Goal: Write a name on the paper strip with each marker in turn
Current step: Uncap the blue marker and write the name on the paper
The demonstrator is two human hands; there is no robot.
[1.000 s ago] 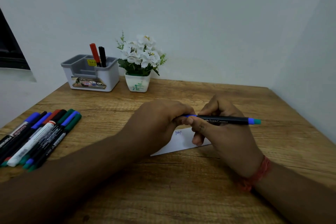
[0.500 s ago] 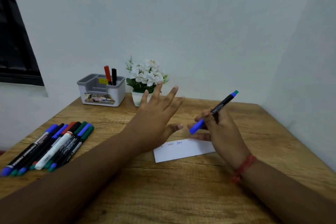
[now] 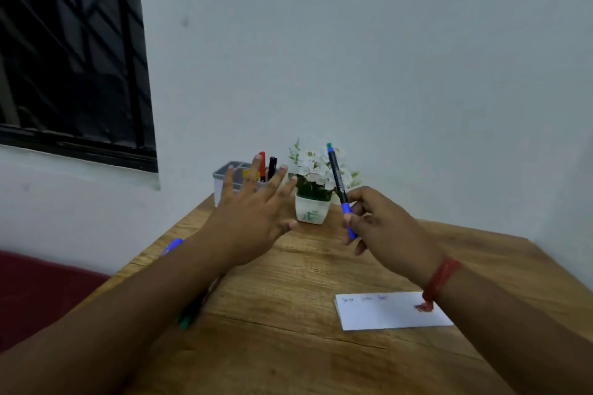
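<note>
My right hand (image 3: 382,228) grips a black marker (image 3: 337,182) with a blue cap, held nearly upright above the table. My left hand (image 3: 253,212) hovers above the table with its fingers spread and holds nothing. The white paper strip (image 3: 388,313) lies flat below my right wrist, with three small written words along its top edge. The row of other markers is mostly hidden under my left forearm; only a blue tip (image 3: 173,245) and a green tip (image 3: 184,321) show.
A grey pen organiser (image 3: 224,176) holding a red and a black marker stands at the back of the wooden table (image 3: 288,346). Next to it is a white pot of white flowers (image 3: 313,199). Walls close the back and right; a dark window is at upper left.
My left hand let go of the marker's tip end and spread open. My right hand swung the marker from level to nearly upright. The view tilted up and left.
</note>
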